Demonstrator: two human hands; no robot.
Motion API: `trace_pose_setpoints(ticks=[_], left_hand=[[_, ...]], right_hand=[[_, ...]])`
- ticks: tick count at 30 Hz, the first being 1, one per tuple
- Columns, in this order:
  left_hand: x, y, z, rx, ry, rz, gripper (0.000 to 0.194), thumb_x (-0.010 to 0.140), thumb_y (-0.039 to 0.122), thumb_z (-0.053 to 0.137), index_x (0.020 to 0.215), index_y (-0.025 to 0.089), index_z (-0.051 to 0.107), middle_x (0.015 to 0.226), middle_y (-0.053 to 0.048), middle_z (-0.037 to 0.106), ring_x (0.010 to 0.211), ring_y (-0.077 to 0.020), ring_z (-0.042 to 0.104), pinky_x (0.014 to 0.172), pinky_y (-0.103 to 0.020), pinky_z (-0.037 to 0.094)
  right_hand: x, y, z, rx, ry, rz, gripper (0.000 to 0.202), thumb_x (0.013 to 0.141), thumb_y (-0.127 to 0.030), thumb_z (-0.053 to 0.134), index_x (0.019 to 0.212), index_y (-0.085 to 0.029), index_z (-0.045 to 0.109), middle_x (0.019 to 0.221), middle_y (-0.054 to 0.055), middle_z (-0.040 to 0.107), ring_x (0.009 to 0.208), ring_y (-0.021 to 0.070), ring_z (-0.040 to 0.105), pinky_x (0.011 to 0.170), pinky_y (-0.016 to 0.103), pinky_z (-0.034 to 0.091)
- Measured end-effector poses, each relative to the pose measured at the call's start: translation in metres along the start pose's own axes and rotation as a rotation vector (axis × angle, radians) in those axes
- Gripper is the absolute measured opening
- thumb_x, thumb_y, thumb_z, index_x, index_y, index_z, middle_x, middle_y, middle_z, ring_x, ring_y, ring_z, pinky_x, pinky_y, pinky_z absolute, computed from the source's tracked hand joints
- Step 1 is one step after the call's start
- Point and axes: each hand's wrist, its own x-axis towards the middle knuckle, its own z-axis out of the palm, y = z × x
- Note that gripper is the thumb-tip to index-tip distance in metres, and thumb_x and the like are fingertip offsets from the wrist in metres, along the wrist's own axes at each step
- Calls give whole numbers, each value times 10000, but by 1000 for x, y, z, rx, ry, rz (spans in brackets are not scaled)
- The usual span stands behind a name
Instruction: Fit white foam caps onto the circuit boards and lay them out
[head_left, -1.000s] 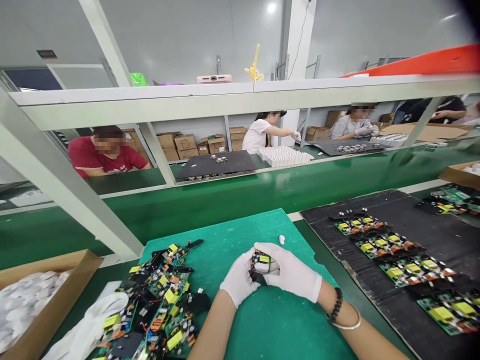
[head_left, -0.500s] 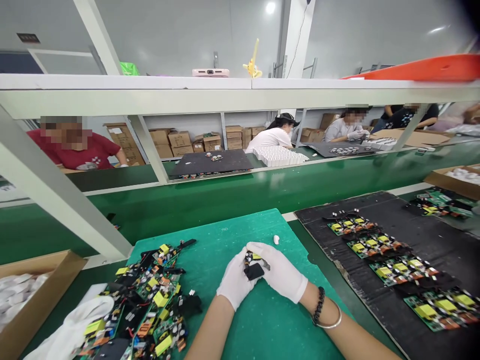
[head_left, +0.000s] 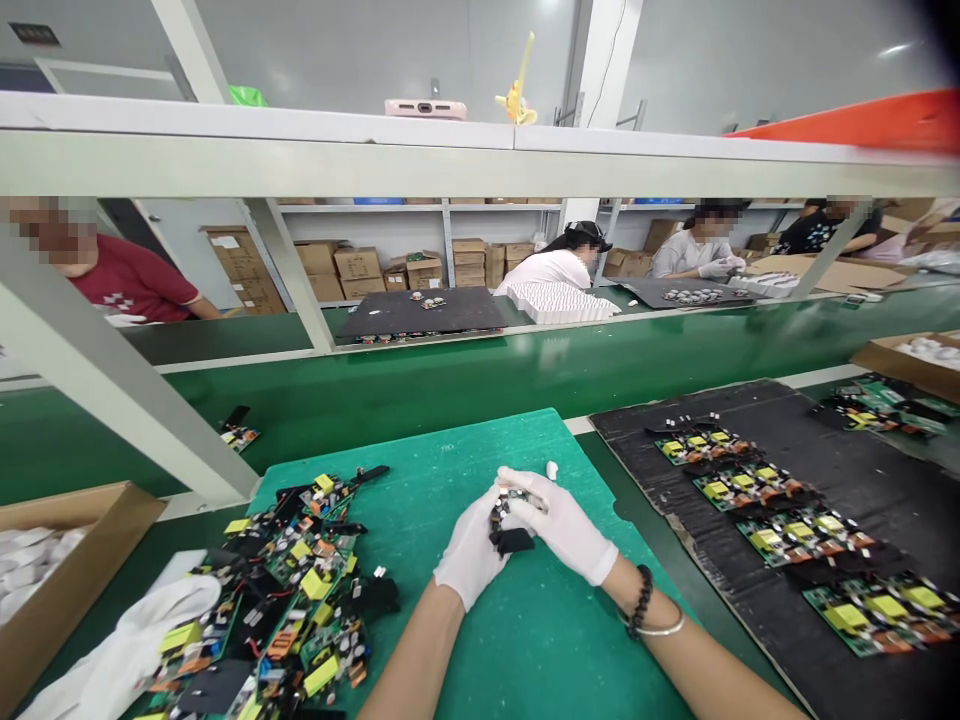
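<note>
Both of my hands wear white gloves and meet above the green mat (head_left: 420,500). My left hand (head_left: 471,548) is closed around one side of a small circuit board (head_left: 498,518) with a black flap (head_left: 513,541) hanging at its lower end. From the other side, my right hand (head_left: 568,528) grips the same board, its fingers bent over the upper part and hiding much of it. Just beyond my right fingers a small white piece (head_left: 552,470) lies on the mat. Left of my hands is a heap of circuit boards (head_left: 300,590) with yellow parts.
Rows of boards (head_left: 795,530) lie on a black sheet (head_left: 675,500) at right. A carton of white pieces (head_left: 112,530) and a white glove (head_left: 127,650) are at left. A shelf beam (head_left: 420,165) crosses ahead over the green conveyor (head_left: 450,385). Several co-workers sit beyond it.
My right fingers have shifted over the board, which is turned a little and now shows less yellow. A board has come into view on the conveyor at left. The camera view has tilted slightly.
</note>
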Motion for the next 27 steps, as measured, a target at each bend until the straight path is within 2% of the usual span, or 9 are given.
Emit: trace_pose_setpoints(ticks=[3, 6, 12, 16, 18, 21, 24, 27], left_hand=[[0, 3, -3, 73, 69, -47, 358, 683, 368, 606, 983, 180, 556, 854, -49, 647, 711, -165, 610, 594, -242, 468], [-1, 4, -5, 152, 76, -80, 363, 683, 396, 598, 974, 181, 564, 874, -58, 649, 698, -166, 607, 595, -253, 472], [-2, 2, -10, 183, -101, -59, 321, 698, 372, 590, 937, 158, 567, 764, -53, 654, 571, -147, 583, 546, -261, 464], [-2, 4, -10, 54, -274, -68, 255, 742, 300, 554, 937, 137, 564, 661, -29, 626, 509, -111, 547, 630, -283, 475], [-1, 5, -11, 44, -227, -81, 272, 743, 323, 550, 941, 138, 563, 705, -46, 636, 563, -129, 572, 637, -279, 472], [0, 6, -12, 46, -143, -76, 292, 737, 391, 538, 918, 163, 566, 854, -81, 647, 697, -160, 599, 631, -253, 459], [-1, 7, -9, 49, -116, -73, 272, 731, 404, 539, 889, 186, 570, 902, -78, 642, 752, -169, 598, 621, -238, 448], [-4, 6, -6, 5, -140, -44, 236, 754, 365, 519, 894, 180, 563, 865, -64, 640, 729, -159, 595, 618, -240, 441]], right_hand=[[-1, -6, -14, -28, -183, 25, 482, 757, -351, 572, 1212, -228, 471, 1269, 69, 449, 1162, 223, 415, 996, 377, 311], [0, -1, -21, -21, -255, 9, 599, 688, -370, 648, 1235, -247, 439, 1241, 66, 427, 1114, 229, 446, 934, 352, 372], [6, 15, -23, -175, -180, -69, 572, 631, -418, 681, 1147, -216, 537, 977, 46, 520, 934, 211, 519, 862, 356, 400], [5, 7, -26, -180, -228, -99, 407, 778, -389, 527, 1145, -213, 537, 1075, 67, 535, 1011, 212, 505, 908, 367, 376], [2, 2, -23, -178, -245, -111, 413, 792, -324, 515, 1193, -229, 484, 1188, 66, 489, 1086, 208, 472, 937, 357, 365], [-4, -1, -12, -301, -144, -163, 519, 738, -188, 554, 1238, -229, 420, 1286, 71, 411, 1176, 205, 397, 987, 360, 329], [-7, 1, -1, -502, -17, -216, 583, 713, -116, 530, 1266, -219, 378, 1343, 79, 343, 1243, 205, 305, 1039, 389, 255], [-8, 1, 6, -622, 16, -226, 630, 706, -84, 512, 1292, -230, 334, 1383, 67, 275, 1258, 202, 279, 1045, 393, 253]])
